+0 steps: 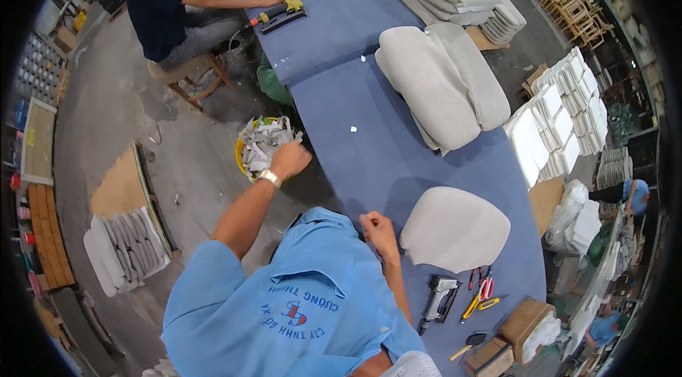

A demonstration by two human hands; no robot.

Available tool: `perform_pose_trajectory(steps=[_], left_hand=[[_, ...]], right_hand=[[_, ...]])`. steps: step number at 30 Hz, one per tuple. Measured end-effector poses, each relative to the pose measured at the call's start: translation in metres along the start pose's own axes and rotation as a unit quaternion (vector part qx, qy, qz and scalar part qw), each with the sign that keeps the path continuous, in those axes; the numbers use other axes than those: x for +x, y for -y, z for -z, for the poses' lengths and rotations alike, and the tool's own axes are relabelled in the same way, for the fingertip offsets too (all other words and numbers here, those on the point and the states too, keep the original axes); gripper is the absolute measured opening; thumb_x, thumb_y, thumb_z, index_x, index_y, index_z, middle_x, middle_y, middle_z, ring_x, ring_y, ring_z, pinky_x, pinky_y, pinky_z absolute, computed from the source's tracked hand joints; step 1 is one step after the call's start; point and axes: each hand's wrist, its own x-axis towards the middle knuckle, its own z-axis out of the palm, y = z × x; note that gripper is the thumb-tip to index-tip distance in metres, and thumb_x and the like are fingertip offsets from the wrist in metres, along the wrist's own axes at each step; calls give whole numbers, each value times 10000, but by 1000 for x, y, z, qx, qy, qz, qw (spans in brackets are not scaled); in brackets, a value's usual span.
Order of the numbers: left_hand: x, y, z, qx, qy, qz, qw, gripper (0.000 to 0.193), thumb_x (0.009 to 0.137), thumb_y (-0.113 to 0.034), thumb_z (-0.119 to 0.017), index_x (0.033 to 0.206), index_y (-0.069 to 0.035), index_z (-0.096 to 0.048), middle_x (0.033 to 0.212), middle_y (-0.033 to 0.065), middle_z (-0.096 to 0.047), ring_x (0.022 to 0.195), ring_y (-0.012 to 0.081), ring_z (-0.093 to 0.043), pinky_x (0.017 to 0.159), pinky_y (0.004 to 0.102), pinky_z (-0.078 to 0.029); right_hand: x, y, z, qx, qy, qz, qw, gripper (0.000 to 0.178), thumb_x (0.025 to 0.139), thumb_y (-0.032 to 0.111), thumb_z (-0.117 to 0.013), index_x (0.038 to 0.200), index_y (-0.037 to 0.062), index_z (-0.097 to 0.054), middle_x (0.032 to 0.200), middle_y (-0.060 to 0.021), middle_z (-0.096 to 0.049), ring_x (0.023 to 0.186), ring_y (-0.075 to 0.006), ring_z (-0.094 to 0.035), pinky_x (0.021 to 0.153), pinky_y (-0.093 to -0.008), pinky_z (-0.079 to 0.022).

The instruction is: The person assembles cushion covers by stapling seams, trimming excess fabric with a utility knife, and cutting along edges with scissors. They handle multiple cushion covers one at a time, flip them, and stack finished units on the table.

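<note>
My left hand (pixel 290 159), with a watch on its wrist, is stretched over the near edge of a yellow bucket (pixel 240 156) full of pale fabric scraps (pixel 264 141). Its fingers are curled in, and whatever they might hold is hidden. Close to my chest, at the edge of the blue-grey table (pixel 334 164), my right hand (pixel 380 233) has its fingers bent together; I cannot make out anything in them. Just right of it a beige upholstered seat pad (pixel 456 229) lies flat, apart from the hand.
On the table are a staple gun (pixel 440 299), red-handled scissors (pixel 486 287), a yellow cutter knife (pixel 493 302) and stacked beige pads (pixel 430 89). A seated co-worker (pixel 160 11) reaches over the far end, near another staple gun (pixel 273 13). More pads (pixel 128 249) lie left on the floor.
</note>
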Motion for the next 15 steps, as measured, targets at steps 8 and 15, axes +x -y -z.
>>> perform_pose_trajectory(steps=[8, 15], left_hand=[[-129, 85, -83, -367, 47, 293, 882, 294, 866, -241, -682, 682, -12, -683, 621, 70, -652, 514, 128, -562, 495, 325, -442], [-98, 56, -26, -465, -32, 249, 849, 348, 940, -217, -625, 624, -73, -604, 535, 8, -551, 472, 105, -517, 455, 267, -390]], right_hand=[[13, 9, 55, 433, -154, -22, 888, 298, 1041, 335, -587, 811, 147, -567, 609, 36, -365, 474, -100, -326, 423, -277, -263], [53, 44, 45, 585, -35, 64, 808, 518, 1050, 598, -450, 1264, 142, -573, 1017, -99, -645, 588, -144, -496, 447, -253, -386]])
